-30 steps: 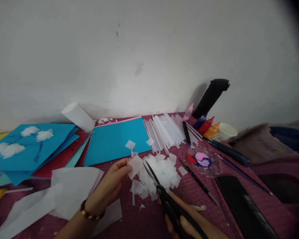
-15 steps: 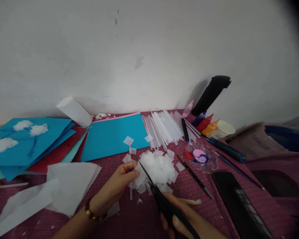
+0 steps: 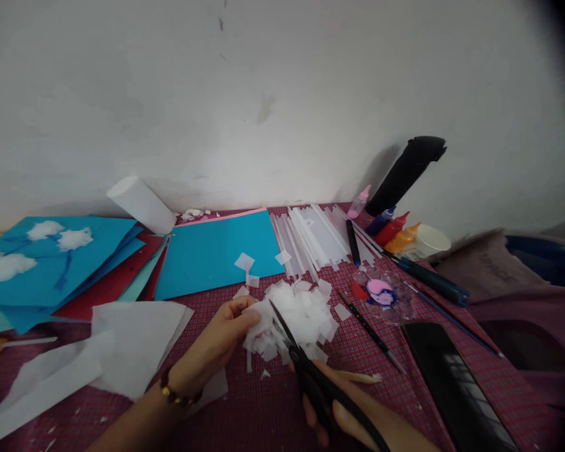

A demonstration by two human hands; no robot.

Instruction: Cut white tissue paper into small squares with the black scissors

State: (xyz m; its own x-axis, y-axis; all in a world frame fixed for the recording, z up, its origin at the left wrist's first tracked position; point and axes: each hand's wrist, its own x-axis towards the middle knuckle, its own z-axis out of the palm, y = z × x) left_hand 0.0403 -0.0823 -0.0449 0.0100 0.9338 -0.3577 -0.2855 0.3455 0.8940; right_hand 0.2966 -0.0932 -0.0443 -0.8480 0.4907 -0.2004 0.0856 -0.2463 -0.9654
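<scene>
My left hand (image 3: pixel 228 329), with a beaded bracelet at the wrist, pinches a small piece of thin white paper (image 3: pixel 262 314) between thumb and fingers. My right hand (image 3: pixel 339 408) is wrapped round the handles of black scissors (image 3: pixel 295 355). Their blades are parted and point up and left, close to the right edge of the held paper. Behind and below the blades lies a heap of small cut white paper squares (image 3: pixel 306 311). A few loose squares lie on and near a blue sheet (image 3: pixel 221 257).
Larger white sheets (image 3: pixel 127 342) lie at left below blue cards with cotton tufts (image 3: pixel 75 238). Paper strips (image 3: pixel 315 235), a marker (image 3: pixel 353 242), paint bottles (image 3: pixel 390 229), a paint-smeared plastic palette (image 3: pixel 383 295), brushes (image 3: pixel 371 333) and a phone (image 3: pixel 452 376) are at right. A white roll (image 3: pixel 144 204) leans by the wall.
The scissor blades have opened wider beside the paper. My left hand has shifted slightly left, and the paper piece shows more clearly between its fingers. The whole view has shifted a little.
</scene>
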